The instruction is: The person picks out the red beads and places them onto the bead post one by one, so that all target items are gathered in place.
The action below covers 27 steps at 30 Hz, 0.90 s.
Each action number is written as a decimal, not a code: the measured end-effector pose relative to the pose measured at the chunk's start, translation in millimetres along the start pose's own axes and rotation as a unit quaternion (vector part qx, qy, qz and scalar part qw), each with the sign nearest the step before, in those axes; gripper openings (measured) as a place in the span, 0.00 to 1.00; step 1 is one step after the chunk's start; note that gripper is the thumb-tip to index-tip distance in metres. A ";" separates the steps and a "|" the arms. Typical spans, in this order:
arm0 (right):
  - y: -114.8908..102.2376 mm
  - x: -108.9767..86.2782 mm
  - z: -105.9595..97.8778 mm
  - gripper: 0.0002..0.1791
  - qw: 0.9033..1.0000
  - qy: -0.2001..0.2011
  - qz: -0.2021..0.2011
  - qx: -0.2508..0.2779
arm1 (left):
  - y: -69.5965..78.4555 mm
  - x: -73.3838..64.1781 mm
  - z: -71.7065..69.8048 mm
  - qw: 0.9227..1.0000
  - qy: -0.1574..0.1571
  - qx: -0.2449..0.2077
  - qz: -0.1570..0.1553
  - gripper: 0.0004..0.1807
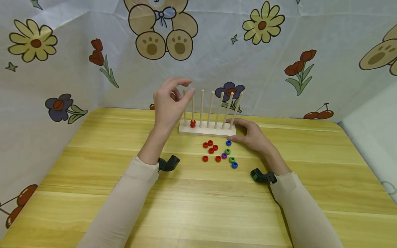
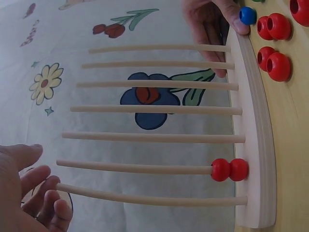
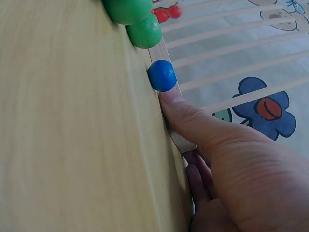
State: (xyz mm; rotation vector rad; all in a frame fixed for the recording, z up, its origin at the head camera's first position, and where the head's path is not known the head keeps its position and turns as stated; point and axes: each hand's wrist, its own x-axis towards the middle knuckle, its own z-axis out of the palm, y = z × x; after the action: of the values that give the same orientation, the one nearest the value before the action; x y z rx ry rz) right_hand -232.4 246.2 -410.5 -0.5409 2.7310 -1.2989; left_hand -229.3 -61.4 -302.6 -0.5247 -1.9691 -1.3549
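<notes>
A pale wooden peg rack (image 1: 207,131) with a row of several upright rods stands toward the back of the table. Two red beads (image 2: 230,170) sit at the bottom of its second rod from the left. Beside the tops of the leftmost rods is my left hand (image 1: 170,101), thumb and forefinger apart with nothing between them. My right hand (image 1: 253,137) grips the right end of the rack's base, thumb along the front edge and fingers behind. A blue bead (image 3: 162,76) lies right by that thumb's tip.
In front of the rack lie loose red beads (image 1: 211,151), green beads (image 1: 232,159), a purple bead (image 1: 224,155) and another blue bead (image 1: 234,165). A printed cloth (image 1: 124,93) hangs behind the wooden table (image 1: 198,206).
</notes>
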 end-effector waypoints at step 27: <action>3.3 0.0 0.1 0.33 1.000 -0.002 0.002 0.005 | -40.3 -74.1 1.2 0.988 -0.127 -0.041 -0.072 0.02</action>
State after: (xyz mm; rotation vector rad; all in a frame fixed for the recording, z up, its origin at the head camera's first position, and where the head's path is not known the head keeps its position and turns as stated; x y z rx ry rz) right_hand -233.4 248.1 -413.1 -0.5353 2.7182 -1.3087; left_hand -205.4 -71.9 -382.8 -0.6292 -2.1995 -1.5265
